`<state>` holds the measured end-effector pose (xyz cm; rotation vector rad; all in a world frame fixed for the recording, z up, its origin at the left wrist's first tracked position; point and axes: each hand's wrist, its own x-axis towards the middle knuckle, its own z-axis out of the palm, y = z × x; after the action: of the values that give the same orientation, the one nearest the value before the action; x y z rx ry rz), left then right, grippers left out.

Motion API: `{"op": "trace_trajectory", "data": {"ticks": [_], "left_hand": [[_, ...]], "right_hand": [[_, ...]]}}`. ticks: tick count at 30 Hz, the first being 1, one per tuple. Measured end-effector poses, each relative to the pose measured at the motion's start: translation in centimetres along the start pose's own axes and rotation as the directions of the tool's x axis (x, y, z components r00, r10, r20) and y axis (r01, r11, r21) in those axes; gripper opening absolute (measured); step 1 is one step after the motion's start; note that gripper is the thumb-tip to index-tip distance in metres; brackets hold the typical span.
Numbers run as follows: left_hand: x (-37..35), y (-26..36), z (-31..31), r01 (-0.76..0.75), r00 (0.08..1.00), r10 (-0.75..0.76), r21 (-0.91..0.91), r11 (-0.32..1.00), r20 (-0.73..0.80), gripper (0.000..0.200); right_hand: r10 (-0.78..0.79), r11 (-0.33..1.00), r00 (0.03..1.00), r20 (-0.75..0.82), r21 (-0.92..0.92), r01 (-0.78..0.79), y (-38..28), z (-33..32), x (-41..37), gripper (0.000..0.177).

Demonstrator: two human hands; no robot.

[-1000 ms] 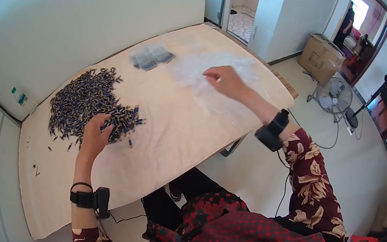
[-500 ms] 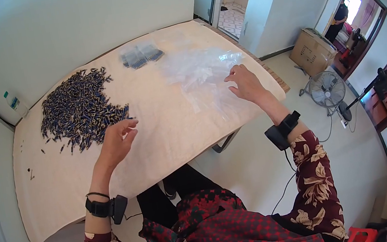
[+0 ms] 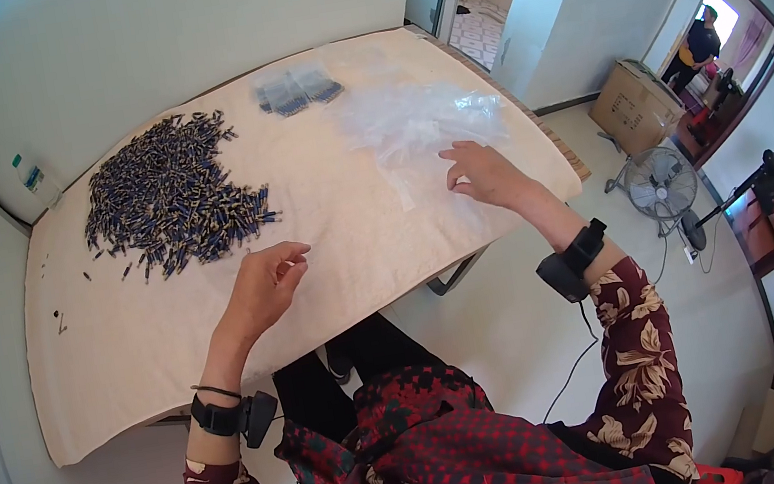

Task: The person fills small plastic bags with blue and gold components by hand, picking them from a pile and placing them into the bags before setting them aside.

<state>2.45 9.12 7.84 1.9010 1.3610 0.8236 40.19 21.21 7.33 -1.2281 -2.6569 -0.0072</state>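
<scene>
My left hand (image 3: 265, 287) hovers over the near part of the cloth-covered table (image 3: 351, 268), its thumb and fingers apart with nothing between them. Just beyond it lies a large pile of small dark-blue and gold cylindrical pieces (image 3: 172, 195). On the right, my right hand (image 3: 490, 175) is at the near edge of a spread of clear plastic bags (image 3: 419, 125). A gap shows between its thumb and index finger, and the other fingers are curled. Small clear bags filled with dark pieces (image 3: 297, 91) lie together at the table's far side.
A plastic bottle (image 3: 35, 181) stands by the wall at the table's left. To the right of the table are a cardboard box (image 3: 633, 102) and a floor fan (image 3: 661, 183). Another person (image 3: 696, 49) shows beyond the opening at the far right.
My left hand has moved right and slightly nearer, away from the pile's edge. My right hand has drawn a little toward me over the bags. The view has shifted slightly.
</scene>
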Motion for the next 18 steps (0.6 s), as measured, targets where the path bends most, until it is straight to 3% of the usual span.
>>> {"op": "trace_trajectory", "data": {"ticks": [5, 8, 13, 14, 16, 18], "left_hand": [[-0.4, -0.3, 0.8, 0.022, 1.000, -0.022, -0.061, 0.998, 0.001, 0.021], [-0.7, -0.8, 1.9, -0.010, 1.000, 0.009, -0.115, 0.993, -0.011, 0.022], [-1.0, -0.3, 2.3, -0.040, 0.992, 0.012, -0.216, 0.976, -0.128, 0.025], [-1.1, -0.4, 2.3, -0.025, 0.989, -0.006, -0.204, 0.979, -0.150, 0.025], [-1.5, -0.7, 2.5, -0.060, 0.950, -0.059, -0.365, 0.929, -0.308, 0.027], [-2.6, -0.7, 2.0, -0.082, 0.905, -0.111, -0.423, 0.902, -0.411, 0.027]], "right_hand": [[0.023, 0.992, 0.995, -0.098, 0.127, -0.010, -1.4, -3.2, 1.2, 0.008], [0.255, 0.865, 0.957, -0.137, 0.475, -0.162, -3.9, -5.4, 3.3, 0.005], [0.207, 0.747, 0.967, -0.149, 0.663, -0.058, -9.2, -4.3, 6.3, 0.010], [0.220, 0.625, 0.971, -0.092, 0.777, -0.069, -10.8, -3.9, 6.7, 0.010], [0.210, 0.334, 0.977, 0.045, 0.936, -0.115, -14.0, -2.8, 7.1, 0.010], [0.140, 0.238, 0.986, 0.086, 0.964, -0.117, -16.5, -1.6, 7.5, 0.010]]}}
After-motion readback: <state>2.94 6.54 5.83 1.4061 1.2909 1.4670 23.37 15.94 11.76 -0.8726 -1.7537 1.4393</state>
